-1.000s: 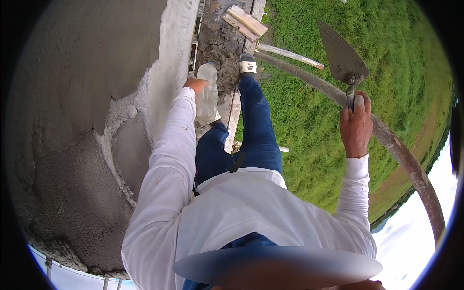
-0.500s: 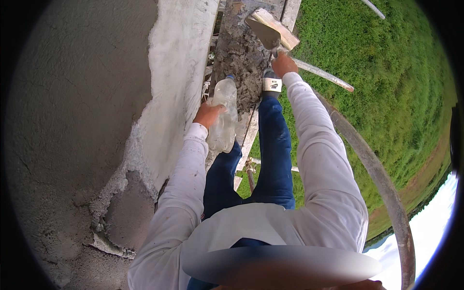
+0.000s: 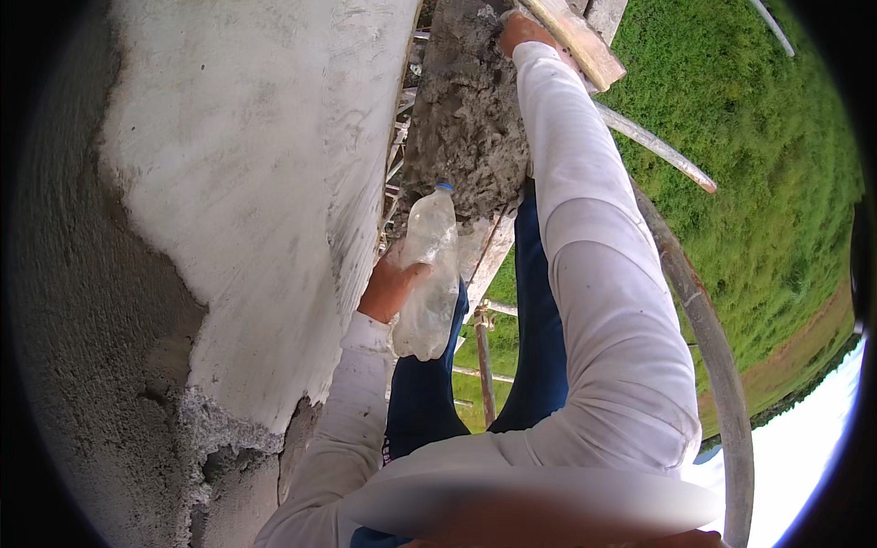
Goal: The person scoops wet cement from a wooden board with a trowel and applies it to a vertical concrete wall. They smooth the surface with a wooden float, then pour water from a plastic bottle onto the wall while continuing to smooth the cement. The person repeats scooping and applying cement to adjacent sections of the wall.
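My left hand (image 3: pixel 388 283) is closed round a clear plastic bottle (image 3: pixel 429 274) with a blue cap, held upright in the view beside the pale plastered edge (image 3: pixel 237 201). Up at the top, my right hand (image 3: pixel 525 36) is at a wooden board, apparently a float (image 3: pixel 580 46), which partly covers its fingers; what it grips I cannot make out. The trowel is out of sight. Wet grey mortar (image 3: pixel 461 119) lies in a mound along the plank below that hand.
Scaffold tubes (image 3: pixel 690 301) cross on the right, above green grass (image 3: pixel 758 137) far below. A rough grey cement surface (image 3: pixel 73 320) runs down the left, with a broken edge (image 3: pixel 228 438). My legs (image 3: pixel 534 301) are over the scaffold.
My right hand has moved from out at the right up to the board; the trowel it held is now hidden. The view has shifted, bringing the bottle lower in the picture.
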{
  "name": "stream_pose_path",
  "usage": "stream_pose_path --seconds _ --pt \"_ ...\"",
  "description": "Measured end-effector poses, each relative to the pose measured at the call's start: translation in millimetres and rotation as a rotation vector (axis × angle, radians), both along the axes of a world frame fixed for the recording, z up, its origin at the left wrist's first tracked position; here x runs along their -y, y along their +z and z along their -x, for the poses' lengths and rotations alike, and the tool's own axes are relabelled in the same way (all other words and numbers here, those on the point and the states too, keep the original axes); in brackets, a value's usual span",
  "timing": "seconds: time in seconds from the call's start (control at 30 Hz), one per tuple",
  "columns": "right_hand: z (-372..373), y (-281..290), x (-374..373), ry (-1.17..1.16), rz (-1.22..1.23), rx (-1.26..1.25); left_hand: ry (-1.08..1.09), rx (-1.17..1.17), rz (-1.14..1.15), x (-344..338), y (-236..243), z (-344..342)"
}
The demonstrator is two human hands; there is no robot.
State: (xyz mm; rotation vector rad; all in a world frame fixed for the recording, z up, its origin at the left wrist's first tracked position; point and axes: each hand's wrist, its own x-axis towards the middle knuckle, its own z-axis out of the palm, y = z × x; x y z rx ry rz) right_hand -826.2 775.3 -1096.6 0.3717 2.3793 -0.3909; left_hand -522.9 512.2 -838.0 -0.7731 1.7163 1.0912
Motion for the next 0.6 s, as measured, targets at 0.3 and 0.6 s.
stream_pose_path --seconds 0.3,0.6 --pt "-144.9 12.4 -35.5 0.485 0.083 0.150 0.025 0.011 -0.003 0.4 -5.8 2.1" --pt "-154.0 30.7 -90.0 0.342 -0.061 -0.071 0.069 -0.064 -0.078 -12.8 -8.1 45.5"
